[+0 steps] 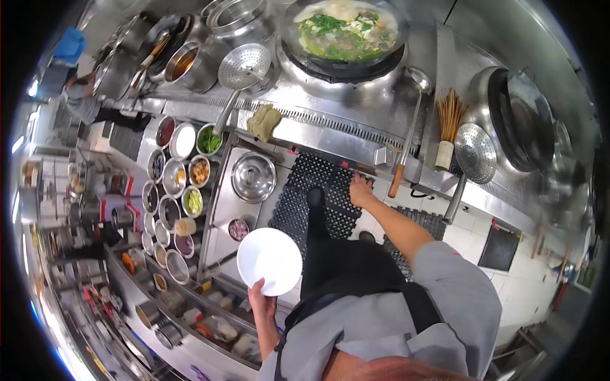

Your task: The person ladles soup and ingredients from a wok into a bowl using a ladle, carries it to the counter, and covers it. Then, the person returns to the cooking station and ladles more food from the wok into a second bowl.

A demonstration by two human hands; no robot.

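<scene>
While the far stove (375, 101) bears a wok (290, 32), a white bowl (269, 260) hangs near left, clamped in the left hand (260, 298). I can't tell whether the right hand (362, 192) grips anything; holding the bowl seems the present step, the next move needing steadiness.

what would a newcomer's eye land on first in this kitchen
Probably the big wok of food with bright green pieces, on the stove at the top. Next, likely the plain white dish in the left hand, lower centre. The cluster of round ingredient containers at left may also stand out.
</scene>
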